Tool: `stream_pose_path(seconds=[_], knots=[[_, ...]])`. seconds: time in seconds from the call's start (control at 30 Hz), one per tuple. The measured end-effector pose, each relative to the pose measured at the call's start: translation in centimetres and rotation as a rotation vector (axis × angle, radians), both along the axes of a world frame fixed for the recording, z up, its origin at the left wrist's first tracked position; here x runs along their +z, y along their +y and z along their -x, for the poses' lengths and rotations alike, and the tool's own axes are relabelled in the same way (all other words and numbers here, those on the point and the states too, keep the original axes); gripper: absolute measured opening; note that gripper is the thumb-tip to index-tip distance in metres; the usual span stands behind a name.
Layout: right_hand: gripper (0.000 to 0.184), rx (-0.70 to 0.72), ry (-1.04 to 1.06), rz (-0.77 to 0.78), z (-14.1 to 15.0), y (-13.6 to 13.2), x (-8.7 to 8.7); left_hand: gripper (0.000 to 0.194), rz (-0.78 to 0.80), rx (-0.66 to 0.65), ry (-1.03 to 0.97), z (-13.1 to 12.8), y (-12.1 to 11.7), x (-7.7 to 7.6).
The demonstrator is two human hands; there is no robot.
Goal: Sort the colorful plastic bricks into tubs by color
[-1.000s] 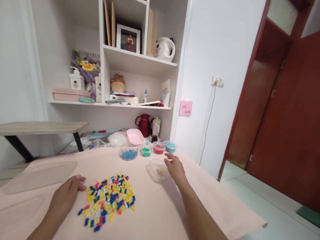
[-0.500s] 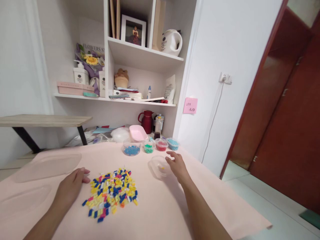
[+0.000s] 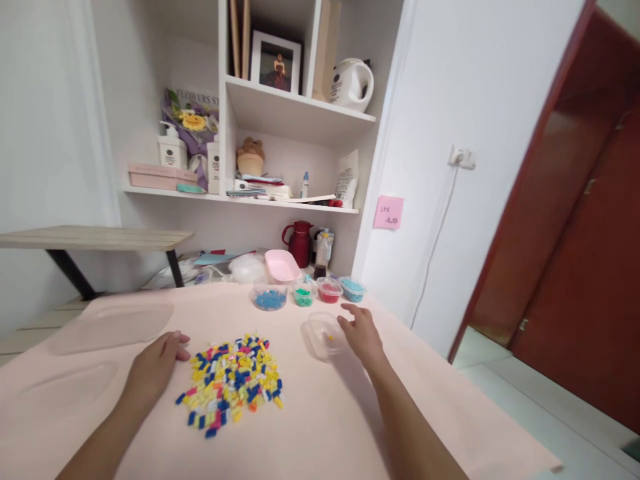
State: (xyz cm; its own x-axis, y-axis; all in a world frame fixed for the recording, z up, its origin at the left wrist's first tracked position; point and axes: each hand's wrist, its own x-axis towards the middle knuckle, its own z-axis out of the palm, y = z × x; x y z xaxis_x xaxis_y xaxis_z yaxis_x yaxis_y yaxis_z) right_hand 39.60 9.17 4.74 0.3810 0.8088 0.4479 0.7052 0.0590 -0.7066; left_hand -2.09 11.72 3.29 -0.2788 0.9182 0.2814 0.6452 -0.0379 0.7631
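A loose pile of small plastic bricks (image 3: pixel 239 375), in yellow, dark blue, pink, white and orange, lies on the pink table cover (image 3: pixel 305 433). My left hand (image 3: pixel 156 365) rests on the cover at the pile's left edge, fingers extended and holding nothing. To the right of the pile stands a clear plastic tub (image 3: pixel 317 323) with a small yellow piece (image 3: pixel 331 338) inside. My right hand (image 3: pixel 365 335) is over the tub's right side, its thumb and fingers apart and nothing visible between them. Whether it touches the rim I cannot tell.
Behind the tub stand containers of blue pieces (image 3: pixel 270 299), green pieces (image 3: pixel 303 297), red pieces (image 3: pixel 329 291) and light blue pieces (image 3: pixel 353 287). Clear lids (image 3: pixel 113 327) lie at the left. A pink basin (image 3: pixel 283 265) and a red jug (image 3: pixel 300 243) are at the back.
The view has turned slightly, so everything sits a little further right in the picture. Both hands keep nearly the same place beside the pile and the tub.
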Motion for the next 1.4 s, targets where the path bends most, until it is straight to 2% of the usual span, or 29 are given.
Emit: stream_pose_path(seconds=[0.1, 0.13, 0.2, 0.3, 0.37, 0.53, 0.67, 0.73, 0.83, 1.0, 1.17, 1.27, 1.4], knots=[[0.036, 0.014, -0.047, -0.219, 1.4, -0.8, 0.9, 0.038, -0.028, -0.021, -0.011, -0.1, -0.1, -0.2], [0.035, 0.083, -0.035, -0.275, 2.1, -1.1, 1.1, 0.039, -0.038, -0.022, -0.016, -0.2, -0.2, -0.3], [0.033, 0.308, 0.015, -0.270, 4.0, -1.7, 1.2, 0.039, -0.052, -0.022, -0.022, -0.2, -0.3, -0.4], [0.028, 0.640, -0.034, -0.114, 6.9, -2.5, 0.9, 0.039, -0.060, -0.022, -0.023, -0.3, -0.5, -0.5], [0.025, 0.789, -0.126, -0.041, 8.1, -2.9, 0.7, 0.039, -0.057, -0.022, -0.023, -0.3, -0.6, -0.5], [0.024, 1.048, -0.091, 0.237, 8.0, -3.4, 0.9, 0.037, -0.026, -0.017, -0.016, -0.4, -0.6, -0.4], [0.024, 1.149, -0.152, 0.453, 7.6, -3.7, 0.7, 0.037, -0.016, -0.012, -0.023, -0.4, -0.4, -0.4], [0.025, 1.167, -0.193, 0.427, 7.8, -3.8, 0.6, 0.037, -0.013, -0.016, -0.028, -0.3, -0.4, -0.5], [0.028, 1.113, -0.207, 0.290, 8.3, -3.7, 0.6, 0.037, -0.011, -0.020, -0.029, -0.3, -0.3, -0.5], [0.029, 0.929, -0.215, 0.208, 8.5, -3.2, 0.3, 0.037, -0.007, -0.006, -0.033, -0.4, -0.4, -0.2], [0.035, 0.738, -0.247, 0.150, 9.0, -2.8, -0.8, 0.037, -0.013, -0.002, -0.050, -0.6, -0.6, 0.0], [0.037, 0.718, -0.292, 0.146, 9.5, -2.6, -1.3, 0.037, -0.004, 0.004, -0.055, -0.6, -0.7, 0.1], [0.029, 0.741, -0.303, 0.199, 9.5, -2.5, -1.2, 0.037, -0.028, 0.002, -0.037, -0.7, -0.7, 0.2]])
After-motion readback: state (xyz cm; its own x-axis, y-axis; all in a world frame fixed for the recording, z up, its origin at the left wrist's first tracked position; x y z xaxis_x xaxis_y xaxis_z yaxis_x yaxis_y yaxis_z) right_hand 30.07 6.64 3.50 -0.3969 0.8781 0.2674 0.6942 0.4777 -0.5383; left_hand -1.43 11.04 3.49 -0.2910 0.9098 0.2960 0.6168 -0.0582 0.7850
